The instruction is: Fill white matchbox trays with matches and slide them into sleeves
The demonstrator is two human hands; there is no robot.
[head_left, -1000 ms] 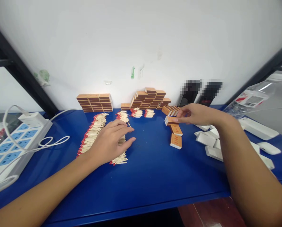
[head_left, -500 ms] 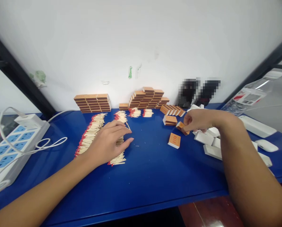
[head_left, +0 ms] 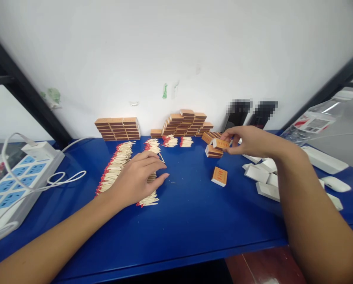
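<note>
My right hand [head_left: 238,139] pinches an orange matchbox [head_left: 220,144], tilted just above a short pile of matchboxes [head_left: 213,152]. Behind it leans a row of matchboxes [head_left: 207,137], partly covered by the hand. One more matchbox [head_left: 219,176] lies flat nearer to me. My left hand [head_left: 142,173] rests over red-tipped matches [head_left: 149,199], fingers slightly curled and apart; what lies under the palm is hidden. A long band of matches [head_left: 113,169] lies to its left. Smaller bunches of matches [head_left: 169,141] lie beyond it.
Stacked matchboxes [head_left: 117,129] stand against the wall, with a stepped stack [head_left: 184,123] farther right. White matchbox trays [head_left: 257,172] lie heaped below my right forearm. A power strip [head_left: 13,185] with a white cable is at left, a plastic bottle [head_left: 315,118] at right.
My right hand has lifted the matchbox from the table and carried it left and away from me, over the short pile. My left hand stays in place.
</note>
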